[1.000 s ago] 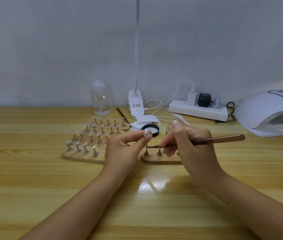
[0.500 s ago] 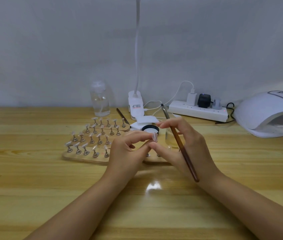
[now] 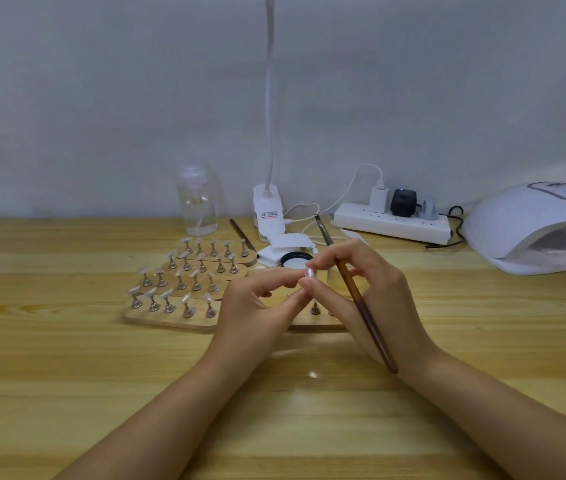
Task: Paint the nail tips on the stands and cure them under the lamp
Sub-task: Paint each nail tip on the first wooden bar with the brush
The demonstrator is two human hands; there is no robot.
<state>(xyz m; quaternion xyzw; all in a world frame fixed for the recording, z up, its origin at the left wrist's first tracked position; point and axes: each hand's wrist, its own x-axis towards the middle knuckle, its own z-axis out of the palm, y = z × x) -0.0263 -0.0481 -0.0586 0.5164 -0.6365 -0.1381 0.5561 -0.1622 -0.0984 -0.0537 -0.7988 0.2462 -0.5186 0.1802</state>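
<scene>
Above the middle of the tabletop (image 3: 66, 358), the left hand (image 3: 253, 306) and right hand (image 3: 371, 289) both pinch one nail tip (image 3: 309, 273), probably to adjust it, so the brush (image 3: 354, 296) stays parked between right fingers.

Soft overhead light; glare on table (image 3: 312, 375); edges bowed.

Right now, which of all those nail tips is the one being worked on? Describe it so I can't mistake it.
Start at the white curing lamp on the right and move left to the two hands meeting mid-table. The nail tip is the clear one pinched between the fingers there, lifted above the wooden stands; every other tip sits on a metal peg.
</scene>
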